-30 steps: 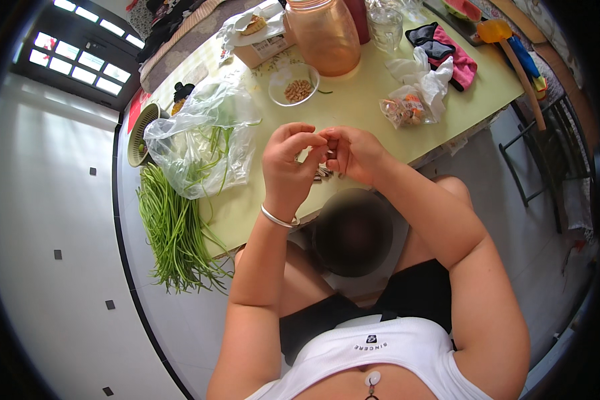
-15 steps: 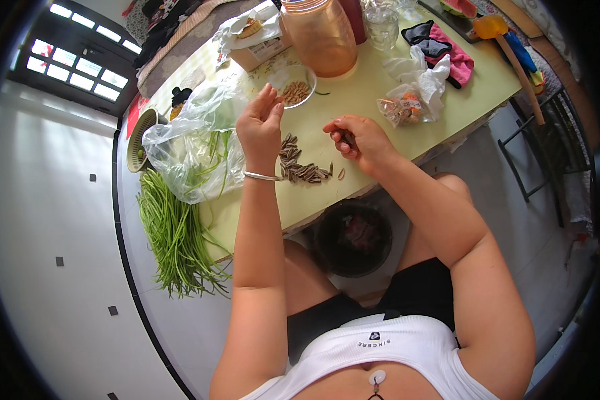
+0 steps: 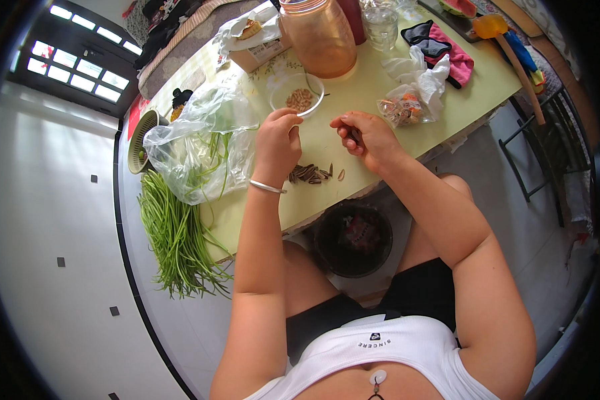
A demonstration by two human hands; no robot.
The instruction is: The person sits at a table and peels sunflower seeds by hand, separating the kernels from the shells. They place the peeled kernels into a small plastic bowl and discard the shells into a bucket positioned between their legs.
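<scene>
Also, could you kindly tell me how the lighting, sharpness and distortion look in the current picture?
In the head view, the door panes are blown out to white; in the head view, the inside of the dark bucket is murky; in the head view, the dark floor line curves and the corners fall to black; in the head view, the left hand and right hand look fairly sharp.
</scene>
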